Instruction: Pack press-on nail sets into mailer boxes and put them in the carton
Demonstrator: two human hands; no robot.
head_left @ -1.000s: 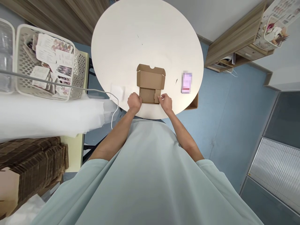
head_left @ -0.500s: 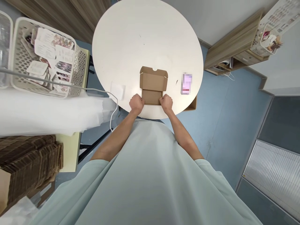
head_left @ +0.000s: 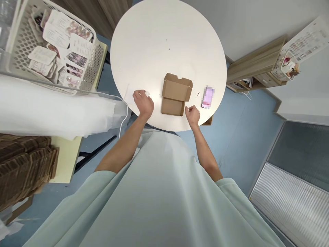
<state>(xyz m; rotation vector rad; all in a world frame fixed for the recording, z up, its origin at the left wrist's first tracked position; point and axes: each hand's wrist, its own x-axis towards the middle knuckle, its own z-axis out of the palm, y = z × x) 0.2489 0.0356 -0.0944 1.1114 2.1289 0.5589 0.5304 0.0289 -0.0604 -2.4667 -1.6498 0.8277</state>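
An open cardboard box (head_left: 172,107), its flapped lid (head_left: 177,90) tilted back, lies on the white round table near my body. My left hand (head_left: 144,103) is over a flat white square piece (head_left: 130,93) left of the box. Its fingers are stretched and partly cover the piece; no grip on it shows. Just off the box's right side is my right hand (head_left: 192,116), loosely curled, thumb apart from the fingers, with nothing visible in it.
A phone-like pink item (head_left: 207,97), blurred out, lies right of the box. At left are a perforated basket (head_left: 99,56) of printed cards, white sheeting (head_left: 51,111) and stacked flat cardboard (head_left: 25,168). A white cable (head_left: 127,115) hangs by the table's left edge.
Both hands have let go of the box's sides. My left hand has moved left onto the white piece; my right hand has drawn off to the right. The view has shifted slightly.
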